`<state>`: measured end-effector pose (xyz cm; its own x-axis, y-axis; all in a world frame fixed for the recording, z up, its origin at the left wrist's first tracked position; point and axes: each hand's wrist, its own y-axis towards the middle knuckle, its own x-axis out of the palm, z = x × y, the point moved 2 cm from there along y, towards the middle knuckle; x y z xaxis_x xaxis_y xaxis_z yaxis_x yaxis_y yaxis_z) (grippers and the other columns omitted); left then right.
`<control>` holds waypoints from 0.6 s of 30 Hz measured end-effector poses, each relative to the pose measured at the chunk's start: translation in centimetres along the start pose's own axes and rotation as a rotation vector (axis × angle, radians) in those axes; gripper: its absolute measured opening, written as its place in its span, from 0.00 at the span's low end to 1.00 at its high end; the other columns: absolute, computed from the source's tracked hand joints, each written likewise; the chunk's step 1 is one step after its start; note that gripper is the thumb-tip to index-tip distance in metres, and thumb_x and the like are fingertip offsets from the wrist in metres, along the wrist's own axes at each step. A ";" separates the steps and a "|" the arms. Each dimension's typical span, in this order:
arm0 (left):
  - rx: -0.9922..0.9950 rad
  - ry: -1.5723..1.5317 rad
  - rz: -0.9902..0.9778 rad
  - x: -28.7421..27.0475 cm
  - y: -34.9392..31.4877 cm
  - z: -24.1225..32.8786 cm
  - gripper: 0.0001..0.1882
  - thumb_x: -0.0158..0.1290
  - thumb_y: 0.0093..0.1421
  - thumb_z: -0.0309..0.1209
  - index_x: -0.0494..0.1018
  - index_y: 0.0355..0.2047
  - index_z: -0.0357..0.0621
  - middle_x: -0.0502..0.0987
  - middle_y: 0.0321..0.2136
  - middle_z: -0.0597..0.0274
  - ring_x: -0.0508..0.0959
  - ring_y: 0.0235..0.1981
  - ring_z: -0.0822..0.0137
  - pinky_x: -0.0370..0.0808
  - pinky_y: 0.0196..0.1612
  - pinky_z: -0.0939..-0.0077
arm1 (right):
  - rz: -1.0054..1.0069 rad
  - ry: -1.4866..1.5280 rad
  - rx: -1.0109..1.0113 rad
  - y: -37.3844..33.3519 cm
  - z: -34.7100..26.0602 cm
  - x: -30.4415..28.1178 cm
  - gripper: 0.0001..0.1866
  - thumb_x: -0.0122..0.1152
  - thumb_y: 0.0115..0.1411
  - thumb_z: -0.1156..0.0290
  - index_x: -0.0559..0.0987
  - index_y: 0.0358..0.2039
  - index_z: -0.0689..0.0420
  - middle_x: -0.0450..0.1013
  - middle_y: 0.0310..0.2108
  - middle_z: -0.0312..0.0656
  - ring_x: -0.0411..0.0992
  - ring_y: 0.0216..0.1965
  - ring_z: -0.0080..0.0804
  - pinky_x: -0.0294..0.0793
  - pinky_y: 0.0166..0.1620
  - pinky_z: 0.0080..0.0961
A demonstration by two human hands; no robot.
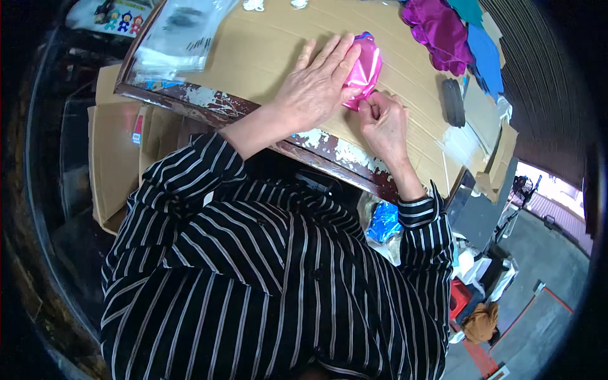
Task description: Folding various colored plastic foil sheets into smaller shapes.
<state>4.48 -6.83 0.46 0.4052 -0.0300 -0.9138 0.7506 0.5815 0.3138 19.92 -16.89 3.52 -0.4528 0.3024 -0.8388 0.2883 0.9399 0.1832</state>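
A shiny pink foil piece [364, 66] lay on the cardboard-covered surface [266, 57], pressed flat under the open left hand [316, 85]. Its lower corner was pinched in the closed grip of the right hand [383, 120]. Purple foil [440, 31] was heaped nearby

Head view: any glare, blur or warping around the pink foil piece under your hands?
Head view: the pink foil piece throws bright glare streaks beside the left hand; the right hand pinching its lower edge is sharp; the table edge bows from fisheye; corners go black; daylight at lower right is overexposed.
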 end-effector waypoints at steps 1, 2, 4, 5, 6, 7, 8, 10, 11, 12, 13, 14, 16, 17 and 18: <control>-0.017 -0.005 -0.046 0.6 0.5 0.0 0.40 0.42 0.74 0.49 0.45 0.75 0.36 0.44 0.76 0.45 0.45 0.77 0.53 0.43 0.76 0.53 | 0.005 -0.002 -0.031 0.1 -0.2 -0.1 0.10 0.65 0.59 0.74 0.77 0.22 0.63 0.66 0.15 0.45 0.62 0.20 0.38 0.67 0.35 0.36; -0.033 -0.009 -0.093 1.1 0.8 0.1 0.41 0.40 0.75 0.51 0.41 0.75 0.36 0.43 0.76 0.45 0.41 0.78 0.54 0.36 0.78 0.53 | 0.010 -0.005 -0.061 0.3 -0.3 -0.2 0.09 0.65 0.60 0.73 0.79 0.24 0.63 0.68 0.16 0.46 0.64 0.20 0.38 0.68 0.34 0.37; 0.008 -0.007 -0.095 1.3 1.1 0.3 0.42 0.39 0.74 0.52 0.41 0.76 0.36 0.42 0.77 0.45 0.41 0.78 0.54 0.37 0.78 0.53 | 0.040 -0.011 -0.062 0.2 -0.2 -0.6 0.09 0.65 0.60 0.73 0.80 0.25 0.62 0.70 0.16 0.46 0.66 0.19 0.38 0.69 0.34 0.37; 0.017 -0.002 -0.090 1.0 1.0 0.0 0.42 0.39 0.74 0.53 0.41 0.76 0.36 0.42 0.77 0.46 0.42 0.78 0.53 0.39 0.78 0.53 | -0.037 0.032 0.011 0.5 -0.4 -1.1 0.09 0.65 0.61 0.72 0.81 0.26 0.63 0.72 0.17 0.46 0.68 0.19 0.37 0.70 0.32 0.36; 0.025 0.004 -0.085 0.8 0.9 -0.1 0.43 0.39 0.74 0.53 0.40 0.76 0.37 0.41 0.77 0.46 0.42 0.78 0.53 0.40 0.78 0.53 | -0.114 0.079 0.083 0.7 -0.6 -1.5 0.09 0.66 0.61 0.72 0.82 0.27 0.64 0.74 0.18 0.47 0.69 0.19 0.35 0.70 0.31 0.35; 0.044 0.008 -0.089 0.6 0.9 -0.1 0.43 0.39 0.74 0.53 0.40 0.76 0.37 0.41 0.77 0.46 0.42 0.78 0.53 0.40 0.78 0.53 | -0.191 0.129 0.151 0.9 -0.7 -1.5 0.09 0.66 0.62 0.71 0.82 0.28 0.64 0.76 0.19 0.47 0.70 0.19 0.34 0.70 0.29 0.33; 0.041 -0.006 -0.103 0.5 1.0 0.0 0.43 0.40 0.74 0.54 0.40 0.76 0.37 0.42 0.77 0.45 0.43 0.78 0.52 0.40 0.78 0.53 | -0.172 0.132 0.168 0.9 -0.2 -1.3 0.09 0.66 0.62 0.71 0.82 0.28 0.64 0.76 0.19 0.47 0.70 0.19 0.34 0.70 0.29 0.33; 0.027 -0.031 -0.135 0.3 1.1 0.1 0.44 0.41 0.73 0.54 0.40 0.76 0.37 0.42 0.76 0.44 0.44 0.78 0.51 0.40 0.78 0.53 | -0.050 0.324 0.228 1.7 0.6 -0.7 0.08 0.69 0.60 0.71 0.84 0.28 0.63 0.78 0.20 0.47 0.73 0.19 0.34 0.73 0.27 0.34; 0.046 -0.028 -0.142 0.2 1.1 0.2 0.44 0.41 0.73 0.54 0.40 0.76 0.37 0.42 0.76 0.44 0.44 0.78 0.51 0.40 0.78 0.53 | 0.010 0.421 0.255 1.9 0.9 -0.5 0.08 0.70 0.59 0.71 0.85 0.27 0.63 0.79 0.20 0.47 0.74 0.19 0.34 0.74 0.27 0.34; 0.054 -0.027 -0.145 0.2 1.1 0.3 0.45 0.41 0.73 0.56 0.41 0.76 0.36 0.43 0.76 0.43 0.44 0.77 0.51 0.41 0.78 0.53 | 0.025 0.426 0.267 2.2 1.2 -0.4 0.08 0.70 0.59 0.71 0.85 0.27 0.63 0.79 0.20 0.47 0.74 0.19 0.34 0.74 0.27 0.34; 0.052 -0.022 -0.144 0.1 1.2 0.3 0.47 0.42 0.72 0.58 0.42 0.75 0.35 0.43 0.76 0.42 0.44 0.77 0.51 0.41 0.77 0.53 | 0.017 0.513 0.311 2.6 1.3 -0.2 0.07 0.71 0.59 0.73 0.85 0.27 0.64 0.79 0.20 0.46 0.73 0.18 0.30 0.72 0.25 0.31; 0.051 -0.018 -0.142 0.0 1.2 0.2 0.48 0.42 0.71 0.60 0.43 0.75 0.35 0.44 0.76 0.41 0.45 0.77 0.50 0.41 0.77 0.53 | 0.008 0.601 0.354 3.0 1.4 -0.1 0.07 0.71 0.58 0.74 0.85 0.27 0.64 0.79 0.20 0.45 0.72 0.17 0.27 0.71 0.23 0.28; 0.066 -0.015 -0.139 -0.2 1.2 0.2 0.49 0.44 0.70 0.60 0.43 0.75 0.35 0.44 0.75 0.41 0.46 0.77 0.50 0.42 0.77 0.52 | 0.006 0.692 0.399 3.2 1.5 0.0 0.06 0.72 0.58 0.76 0.84 0.27 0.64 0.79 0.19 0.44 0.71 0.16 0.23 0.69 0.21 0.25; 0.072 -0.016 -0.134 -0.2 1.2 0.2 0.49 0.45 0.69 0.60 0.43 0.75 0.34 0.45 0.75 0.40 0.46 0.77 0.49 0.43 0.77 0.52 | -0.015 0.762 0.445 3.3 1.7 0.0 0.06 0.71 0.58 0.77 0.84 0.26 0.65 0.78 0.19 0.42 0.70 0.16 0.22 0.68 0.20 0.24; 0.076 -0.019 -0.127 -0.4 1.2 0.2 0.50 0.47 0.68 0.60 0.43 0.75 0.34 0.45 0.75 0.39 0.47 0.77 0.48 0.44 0.77 0.51 | -0.040 0.830 0.489 3.4 1.8 0.0 0.06 0.71 0.59 0.77 0.84 0.26 0.65 0.78 0.19 0.41 0.69 0.15 0.20 0.67 0.19 0.22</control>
<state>5.34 -6.30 1.23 0.3139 -0.1148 -0.9425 0.8334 0.5088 0.2156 22.39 -13.98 3.22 -0.8684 0.4639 -0.1751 0.4941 0.8388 -0.2287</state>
